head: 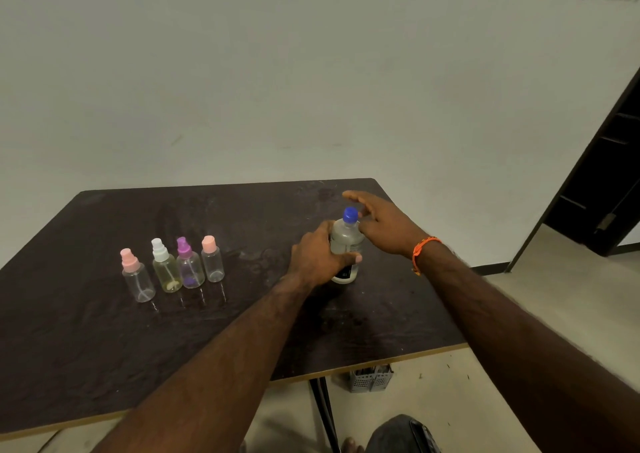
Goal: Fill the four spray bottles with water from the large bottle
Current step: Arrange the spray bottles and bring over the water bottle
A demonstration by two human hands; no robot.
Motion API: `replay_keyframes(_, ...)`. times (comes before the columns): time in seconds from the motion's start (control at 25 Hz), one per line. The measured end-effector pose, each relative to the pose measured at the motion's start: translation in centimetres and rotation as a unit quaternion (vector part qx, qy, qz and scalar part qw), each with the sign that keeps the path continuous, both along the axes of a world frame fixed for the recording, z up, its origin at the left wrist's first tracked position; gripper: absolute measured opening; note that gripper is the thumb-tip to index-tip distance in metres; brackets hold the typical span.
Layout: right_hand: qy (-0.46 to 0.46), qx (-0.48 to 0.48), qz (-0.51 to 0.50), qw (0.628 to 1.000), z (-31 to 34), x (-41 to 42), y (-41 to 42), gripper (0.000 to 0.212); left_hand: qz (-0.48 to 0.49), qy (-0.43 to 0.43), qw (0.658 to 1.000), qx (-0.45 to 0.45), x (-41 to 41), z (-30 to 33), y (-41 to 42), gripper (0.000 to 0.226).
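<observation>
While the left hand (317, 257) grips the clear plastic large bottle with a blue screw cap (346, 244), upright on the dark table (104, 348), the right hand (379, 224) hovers open beside the cap. Water-heavy, thin-walled, probably slick: hold mid-body.

A: Colours, quick. Large clear plastic bottle (346, 241)?
B: Blue screw cap (350, 215), dark label low down.
A: The small ones?
B: Clear spray bottle with pink top (136, 276), yellowish spray bottle with white top (166, 267), clear spray bottle with purple top (188, 265), clear bottle with peach-pink cap (212, 260).
A: Surface?
B: Dark brown mottled tabletop (104, 331), pale tan edge.
A: Anything else?
B: Orange braided wristband (424, 250), grey-white wall (311, 71), grey slotted basket (370, 380) on beige floor (519, 307).
</observation>
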State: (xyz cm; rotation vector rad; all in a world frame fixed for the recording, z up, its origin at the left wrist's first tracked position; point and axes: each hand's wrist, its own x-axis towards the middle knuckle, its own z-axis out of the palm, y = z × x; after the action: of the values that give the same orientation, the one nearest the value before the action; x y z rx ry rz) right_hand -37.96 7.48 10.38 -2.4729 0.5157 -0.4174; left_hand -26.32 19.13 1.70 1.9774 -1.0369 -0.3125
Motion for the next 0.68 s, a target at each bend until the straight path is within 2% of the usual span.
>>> replay_keyframes(0.16,-0.045,-0.071,-0.043,0.996,-0.1,0.9,0.1,0.032,0.001,-0.002,1.000,0.006,-0.1,0.1,0.1,0.070)
replay_keyframes(0.24,-0.037,-0.053,-0.034,0.997,0.0,1.0,0.0,0.023,-0.001,-0.005,1.000,0.005,-0.1,0.1,0.1,0.071)
replay_keyframes(0.28,-0.030,-0.032,-0.019,0.999,0.1,0.9,-0.1,0.026,-0.001,-0.008,1.000,0.002,-0.1,0.1,0.1,0.071)
replay_keyframes(0.4,-0.006,-0.010,0.025,1.000,0.4,0.4,0.1,0.055,-0.002,-0.009,1.000,-0.002,0.0,0.2,0.2,0.071)
replay_keyframes(0.48,-0.012,-0.032,0.002,0.999,0.2,0.6,0.2,0.057,-0.003,-0.011,1.000,0.000,0.0,0.2,0.2,0.072)
replay_keyframes(0.6,-0.048,-0.075,-0.058,0.994,-0.5,1.3,0.3,0.032,-0.003,-0.019,1.000,0.013,0.0,0.3,0.2,0.072)
replay_keyframes(0.68,-0.046,-0.069,-0.045,0.996,-0.5,1.4,0.3,0.021,-0.002,-0.019,1.000,0.014,0.0,0.2,0.2,0.072)
